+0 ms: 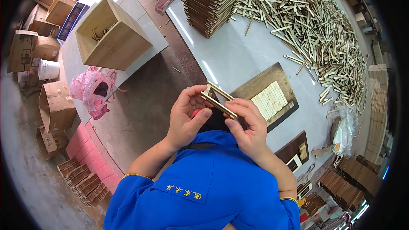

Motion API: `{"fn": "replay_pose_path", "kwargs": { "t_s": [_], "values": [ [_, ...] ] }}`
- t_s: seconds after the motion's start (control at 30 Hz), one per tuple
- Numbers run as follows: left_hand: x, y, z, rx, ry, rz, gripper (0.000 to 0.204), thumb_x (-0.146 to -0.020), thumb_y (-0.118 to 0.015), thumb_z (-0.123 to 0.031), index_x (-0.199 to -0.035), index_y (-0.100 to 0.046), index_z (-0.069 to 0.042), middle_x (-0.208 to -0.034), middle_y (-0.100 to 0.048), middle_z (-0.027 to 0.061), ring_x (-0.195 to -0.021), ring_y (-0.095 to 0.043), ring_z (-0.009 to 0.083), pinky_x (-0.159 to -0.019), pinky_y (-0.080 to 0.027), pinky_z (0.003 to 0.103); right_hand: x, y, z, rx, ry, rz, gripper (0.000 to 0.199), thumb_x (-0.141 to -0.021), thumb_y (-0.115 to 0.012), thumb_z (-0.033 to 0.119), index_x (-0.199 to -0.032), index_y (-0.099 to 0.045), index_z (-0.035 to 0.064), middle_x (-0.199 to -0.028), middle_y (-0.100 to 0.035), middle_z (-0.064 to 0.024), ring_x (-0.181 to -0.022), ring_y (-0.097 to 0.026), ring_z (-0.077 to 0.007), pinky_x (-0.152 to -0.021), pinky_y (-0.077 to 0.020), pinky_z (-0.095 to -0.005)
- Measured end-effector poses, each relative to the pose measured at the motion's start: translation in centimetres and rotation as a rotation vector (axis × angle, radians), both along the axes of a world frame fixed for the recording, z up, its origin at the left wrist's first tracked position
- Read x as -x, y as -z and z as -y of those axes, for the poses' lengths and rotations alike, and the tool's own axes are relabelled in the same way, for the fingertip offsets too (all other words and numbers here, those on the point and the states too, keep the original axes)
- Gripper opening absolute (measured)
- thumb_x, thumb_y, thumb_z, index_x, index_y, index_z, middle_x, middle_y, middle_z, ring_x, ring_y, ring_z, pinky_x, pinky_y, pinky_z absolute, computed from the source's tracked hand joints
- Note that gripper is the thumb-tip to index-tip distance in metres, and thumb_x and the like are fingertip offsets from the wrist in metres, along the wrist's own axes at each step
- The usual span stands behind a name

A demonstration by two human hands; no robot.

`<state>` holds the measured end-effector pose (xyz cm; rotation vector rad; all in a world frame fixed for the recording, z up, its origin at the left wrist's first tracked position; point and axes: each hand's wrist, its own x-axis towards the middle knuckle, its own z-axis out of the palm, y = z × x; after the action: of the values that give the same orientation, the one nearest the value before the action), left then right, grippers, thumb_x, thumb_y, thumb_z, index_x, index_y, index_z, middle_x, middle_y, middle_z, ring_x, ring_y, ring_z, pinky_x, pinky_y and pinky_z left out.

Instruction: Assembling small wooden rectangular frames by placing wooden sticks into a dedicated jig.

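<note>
Both of my hands hold a small rectangular wooden frame (218,105) in front of my chest, tilted down to the right. My left hand (187,113) grips its upper left end, the thumb a little below it. At the lower right end, my right hand (246,121) pinches the frame between thumb and fingers. A bit of something red shows by my left fingers; I cannot make out what it is. Just beyond my right hand, a dark wooden board (260,83) lies on the grey table, with pale wooden strips (270,100) laid side by side on it.
A large heap of loose wooden strips (315,25) covers the table's far right. Left of it rises a tall stack of wooden pieces (208,4). An open wooden box (115,38) stands on a side table, near a pink plastic bag (94,88). Cardboard boxes (57,106) line the left.
</note>
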<state>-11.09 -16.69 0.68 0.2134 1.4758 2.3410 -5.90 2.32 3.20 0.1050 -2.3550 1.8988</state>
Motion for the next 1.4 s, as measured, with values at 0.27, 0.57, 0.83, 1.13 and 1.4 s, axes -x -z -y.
{"fn": "replay_pose_path", "kwargs": {
  "t_s": [0.27,0.57,0.83,1.13,1.4],
  "values": [
    [0.6,-0.6,-1.0,0.048,-0.014,-0.015,0.048,-0.101,-0.062,0.0,-0.145,-0.044,0.002,-0.126,-0.06,0.0132,-0.109,-0.061,0.018,-0.098,-0.052,0.03,0.2,-0.1,-0.1,-0.171,0.004,-0.131,0.032,-0.092,-0.076,0.013,-0.121,-0.072,0.0008,-0.128,-0.064,-0.0162,-0.115,-0.062,-0.03,-0.099,-0.0514,-0.0389],
    [0.6,-0.1,-1.2,-0.049,0.021,-0.022,0.045,-0.103,-0.05,0.0,-0.147,-0.044,0.002,-0.128,-0.059,0.0136,-0.11,-0.059,0.0164,-0.099,-0.05,0.03,0.1,0.2,-0.3,-0.184,0.02,-0.156,0.032,-0.091,-0.077,0.014,-0.12,-0.072,0.0005,-0.129,-0.065,-0.0165,-0.115,-0.062,-0.0302,-0.099,-0.0514,-0.0389],
    [0.6,0.1,-0.7,0.01,0.031,0.045,0.047,-0.102,-0.047,0.0,-0.149,-0.044,0.003,-0.13,-0.059,0.0131,-0.108,-0.057,0.0147,-0.094,-0.048,0.026,0.3,-0.2,-0.4,-0.172,0.042,-0.169,0.035,-0.085,-0.079,0.005,-0.119,-0.073,0.0004,-0.126,-0.065,-0.0152,-0.11,-0.065,-0.0285,-0.095,-0.0539,-0.0365],
    [0.9,-0.2,-1.3,-0.042,0.026,-0.014,0.046,-0.101,-0.049,0.001,-0.147,-0.046,0.003,-0.128,-0.059,0.0121,-0.107,-0.057,0.0144,-0.095,-0.048,0.026,0.2,-0.2,-0.5,-0.157,0.049,-0.156,0.034,-0.086,-0.078,0.006,-0.12,-0.072,0.0002,-0.127,-0.065,-0.0158,-0.111,-0.064,-0.0287,-0.096,-0.0532,-0.0369],
    [1.1,-0.2,-1.7,0.012,0.006,-0.09,0.046,-0.098,-0.053,0.005,-0.144,-0.049,0.004,-0.122,-0.06,0.0112,-0.105,-0.059,0.0155,-0.096,-0.049,0.028,0.2,-0.2,-0.6,-0.235,0.051,-0.195,0.036,-0.084,-0.079,0.004,-0.12,-0.073,0.0001,-0.126,-0.065,-0.0158,-0.11,-0.065,-0.0287,-0.094,-0.0543,-0.0358]
  ]
}}
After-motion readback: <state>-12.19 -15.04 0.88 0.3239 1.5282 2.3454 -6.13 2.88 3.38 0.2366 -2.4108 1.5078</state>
